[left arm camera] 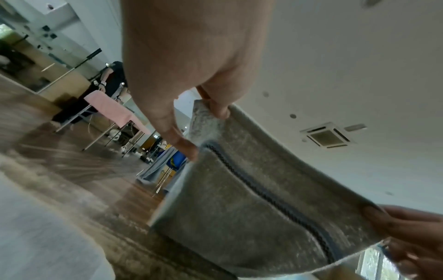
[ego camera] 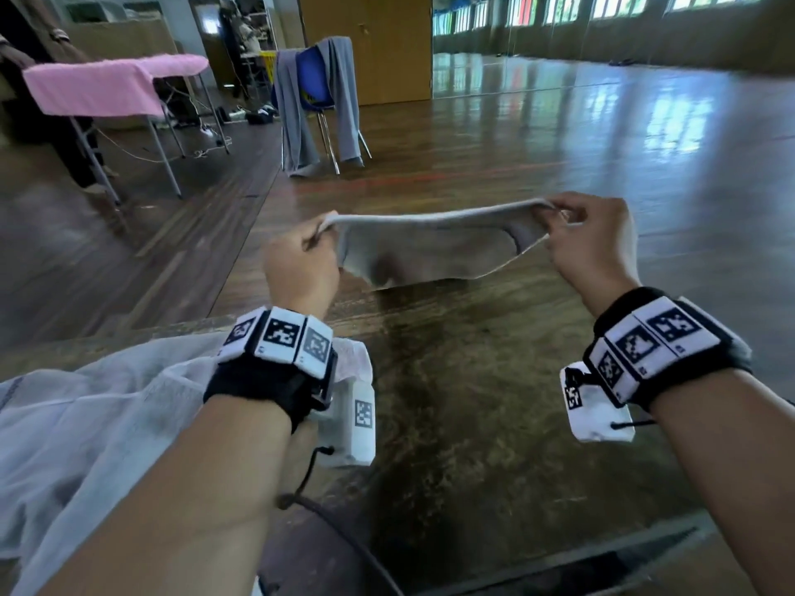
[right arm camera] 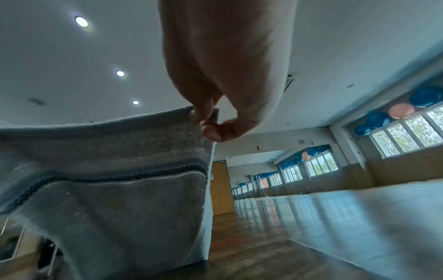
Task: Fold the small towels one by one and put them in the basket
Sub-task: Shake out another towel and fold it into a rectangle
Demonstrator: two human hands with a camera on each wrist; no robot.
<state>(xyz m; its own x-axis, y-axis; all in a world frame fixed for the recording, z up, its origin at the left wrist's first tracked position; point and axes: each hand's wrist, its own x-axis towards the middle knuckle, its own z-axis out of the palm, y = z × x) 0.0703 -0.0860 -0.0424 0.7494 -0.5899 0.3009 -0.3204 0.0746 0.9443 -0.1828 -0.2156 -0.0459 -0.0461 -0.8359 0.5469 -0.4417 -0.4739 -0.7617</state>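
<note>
Right now the towel (ego camera: 434,247) hangs in the air above the bench (ego camera: 494,423), stretched by its top edge between both hands. Our left hand (ego camera: 301,260) pinches one top corner, our right hand (ego camera: 589,238) pinches the other; the wrist views show thumb and fingers clamped on the hem either side of the dark stripe (left arm camera: 263,191). We judge the hold is there to pull the cloth flat and square before the first fold. Basket isn't in view, so placement comes later. White cloth (ego camera: 86,423) lies on the bench at left. Beyond: a chair (ego camera: 314,79) draped in grey, a pink-covered table (ego camera: 107,83).
</note>
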